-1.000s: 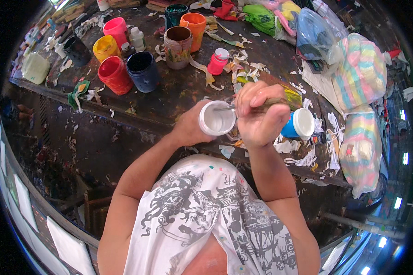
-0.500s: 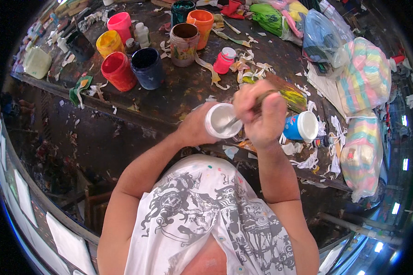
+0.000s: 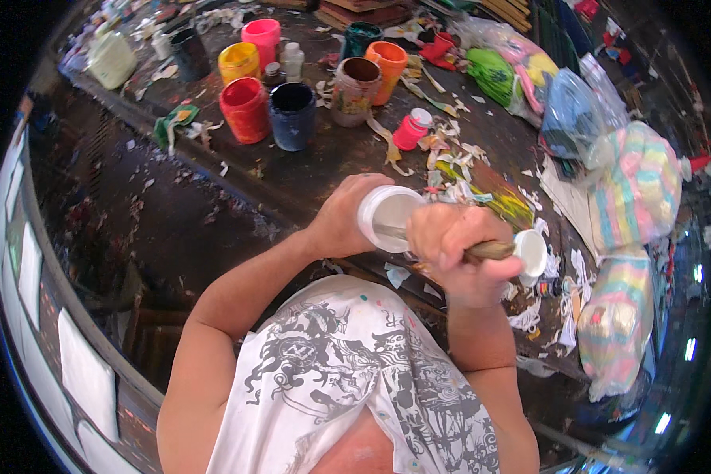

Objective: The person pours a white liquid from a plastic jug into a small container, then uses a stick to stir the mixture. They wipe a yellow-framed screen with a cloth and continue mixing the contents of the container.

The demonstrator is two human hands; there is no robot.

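My left hand (image 3: 345, 217) is wrapped round a white plastic tub (image 3: 378, 215), which leans with its mouth toward my right hand. Pale white matter coats the inside of the tub. In my right hand (image 3: 464, 243) is a wooden-handled tool (image 3: 490, 250), its handle end sticking out past the fist. The tool's thin greyish shaft reaches into the tub; its tip is hidden there. Just beyond my right hand lies an open container (image 3: 532, 254) with a white inside, partly covered by the hand.
Paint pots in red (image 3: 244, 110), dark blue (image 3: 292, 117), yellow (image 3: 240, 65) and orange (image 3: 386, 73) stand farther back on the stained table. A small pink bottle (image 3: 413, 129) is nearer. Fabric scraps litter the surface. Striped wrapped bundles (image 3: 636, 189) and plastic bags (image 3: 574, 114) sit at right.
The tub has tipped further toward my right hand. That hand has turned and dropped lower, tilting the tool flatter. The whole view has shifted, so the table's things appear lower and further right.
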